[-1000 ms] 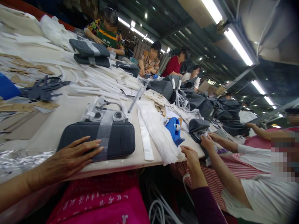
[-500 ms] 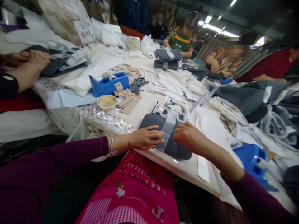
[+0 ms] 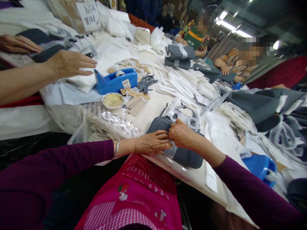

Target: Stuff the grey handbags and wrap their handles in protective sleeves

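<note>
A dark grey bag (image 3: 184,155) lies flat on the white table (image 3: 153,108) just in front of me, with wrapped handles (image 3: 189,120) at its far side and a clear plastic strip across its middle. My left hand (image 3: 151,143) rests on the bag's near left part, fingers curled toward the strip. My right hand (image 3: 183,135) meets it from the right, fingers pinched together at the strip. The fingertips of both hands touch over the bag.
A blue tape dispenser (image 3: 116,80) and a small bowl (image 3: 113,100) stand to the left, with paper tags and white strips (image 3: 182,86) beyond. Another blue dispenser (image 3: 259,166) sits at right. A co-worker's hands (image 3: 68,64) reach in from the left; other people sit across the table.
My view swung left and down from the table's right end. My right hand came onto the bag and both hands closed together over the clear strip.
</note>
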The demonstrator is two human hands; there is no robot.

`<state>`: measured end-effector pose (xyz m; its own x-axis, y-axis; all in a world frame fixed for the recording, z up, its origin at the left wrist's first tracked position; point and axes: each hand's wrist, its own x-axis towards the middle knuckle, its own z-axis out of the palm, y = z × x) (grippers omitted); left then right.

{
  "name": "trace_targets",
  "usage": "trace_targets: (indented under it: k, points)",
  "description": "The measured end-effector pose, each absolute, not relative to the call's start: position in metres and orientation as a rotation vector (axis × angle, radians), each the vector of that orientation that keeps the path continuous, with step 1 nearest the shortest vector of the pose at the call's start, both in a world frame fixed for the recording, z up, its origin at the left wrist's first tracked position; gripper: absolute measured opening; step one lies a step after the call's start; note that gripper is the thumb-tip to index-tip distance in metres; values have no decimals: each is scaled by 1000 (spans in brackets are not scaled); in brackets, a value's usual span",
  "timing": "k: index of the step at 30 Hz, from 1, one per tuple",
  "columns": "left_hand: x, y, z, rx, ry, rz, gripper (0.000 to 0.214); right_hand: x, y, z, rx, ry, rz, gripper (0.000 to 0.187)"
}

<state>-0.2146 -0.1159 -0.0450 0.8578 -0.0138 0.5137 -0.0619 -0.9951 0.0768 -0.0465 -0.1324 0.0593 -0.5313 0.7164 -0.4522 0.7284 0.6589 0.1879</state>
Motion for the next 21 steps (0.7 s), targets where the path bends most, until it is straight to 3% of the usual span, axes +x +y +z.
trace_targets:
  k: [12, 21]
  points:
    - [-216, -116, -44, 3017, -22, 790, 36, -57, -140, 55, 1224, 2382, 104, 19]
    - [-231, -121, -42, 3420, -61, 826, 30, -20, -150, -13, 1217, 2851, 643, 25]
